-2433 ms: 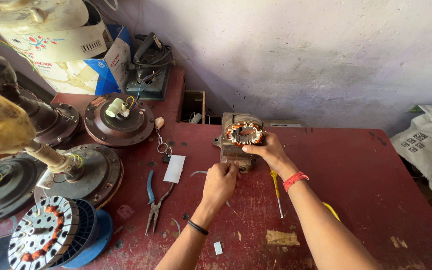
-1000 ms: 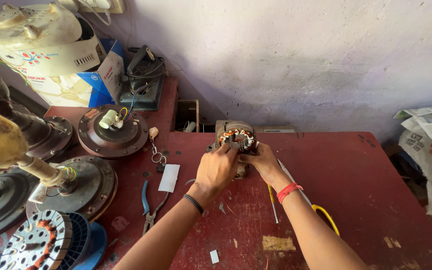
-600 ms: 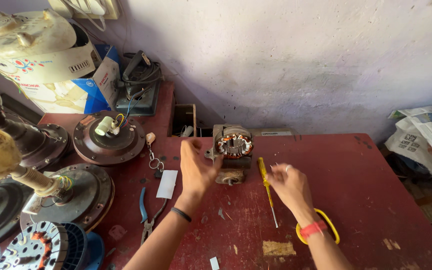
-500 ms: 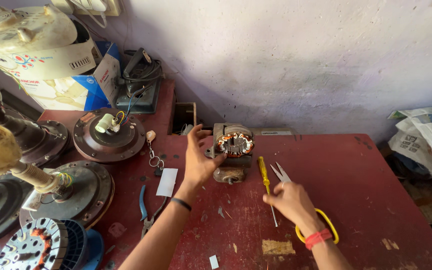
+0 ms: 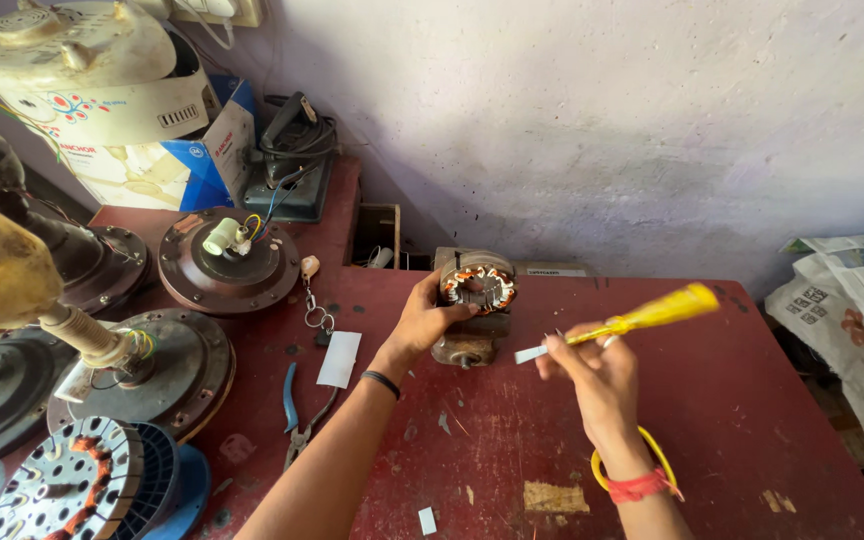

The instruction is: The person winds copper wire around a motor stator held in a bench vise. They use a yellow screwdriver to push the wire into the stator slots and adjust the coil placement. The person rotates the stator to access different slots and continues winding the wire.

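A small motor with copper windings (image 5: 479, 290) sits on the red table (image 5: 752, 400) near the wall. My left hand (image 5: 422, 320) grips its left side. My right hand (image 5: 592, 370) is raised to the right of the motor. It holds a screwdriver with a yellow handle (image 5: 652, 315), along with a thin pale strip that points toward the motor. A red band and a yellow ring (image 5: 642, 480) sit at my right wrist.
Several ceiling fan motors (image 5: 227, 260) and a wound stator (image 5: 72, 490) crowd the left side. Blue-handled pliers (image 5: 297, 410), a white card (image 5: 338, 358) and a key chain (image 5: 314, 310) lie left of my arm. Newspapers (image 5: 842, 300) lie at the right.
My right hand left the motor, reached right to the screwdriver lying on the table, picked it up and lifted it. My left hand briefly opened, then took hold of the motor again.
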`<state>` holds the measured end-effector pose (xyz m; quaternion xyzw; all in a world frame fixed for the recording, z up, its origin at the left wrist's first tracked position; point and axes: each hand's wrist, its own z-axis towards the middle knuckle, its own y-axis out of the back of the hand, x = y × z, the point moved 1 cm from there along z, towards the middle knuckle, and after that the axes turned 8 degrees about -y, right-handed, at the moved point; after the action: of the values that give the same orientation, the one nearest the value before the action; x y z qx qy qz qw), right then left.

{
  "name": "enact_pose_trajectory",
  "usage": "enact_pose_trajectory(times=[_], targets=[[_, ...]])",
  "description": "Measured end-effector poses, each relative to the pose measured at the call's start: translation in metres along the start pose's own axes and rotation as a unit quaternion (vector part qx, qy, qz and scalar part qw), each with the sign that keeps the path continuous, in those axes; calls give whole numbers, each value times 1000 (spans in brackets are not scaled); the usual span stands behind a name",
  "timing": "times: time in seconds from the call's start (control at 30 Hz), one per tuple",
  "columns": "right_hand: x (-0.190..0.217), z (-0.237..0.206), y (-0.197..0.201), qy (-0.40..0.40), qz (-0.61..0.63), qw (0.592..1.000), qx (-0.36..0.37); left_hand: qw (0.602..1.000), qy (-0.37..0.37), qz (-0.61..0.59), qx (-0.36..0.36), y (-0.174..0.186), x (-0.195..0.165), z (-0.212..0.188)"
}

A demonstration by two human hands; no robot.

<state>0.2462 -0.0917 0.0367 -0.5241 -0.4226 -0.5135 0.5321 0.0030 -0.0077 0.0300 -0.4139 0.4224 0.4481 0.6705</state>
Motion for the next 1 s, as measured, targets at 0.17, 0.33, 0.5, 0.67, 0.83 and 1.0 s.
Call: enact_pose_trajectory(times=[0.17, 0.33, 0.5, 0.67, 0.83, 1.0], targets=[[15, 14, -45, 142, -63, 988, -26, 1000, -3, -4, 5, 0, 5, 0], [16, 26, -66, 153, -184, 970, -35, 1000, -3, -4, 2, 0, 7, -4], [20, 34, -68, 168, -199, 965, 3, 1000, -20, 7, 9, 0, 5, -5], [33, 39, -67, 179, -278, 943, 38, 999, 42, -21, -2, -1, 4, -4], [42, 42, -66, 134, -280, 948, 69, 999, 41, -12, -10, -3, 0, -4], [32, 30, -60, 154, -303, 938, 69, 1000, 18, 18, -13, -6, 0, -5]])
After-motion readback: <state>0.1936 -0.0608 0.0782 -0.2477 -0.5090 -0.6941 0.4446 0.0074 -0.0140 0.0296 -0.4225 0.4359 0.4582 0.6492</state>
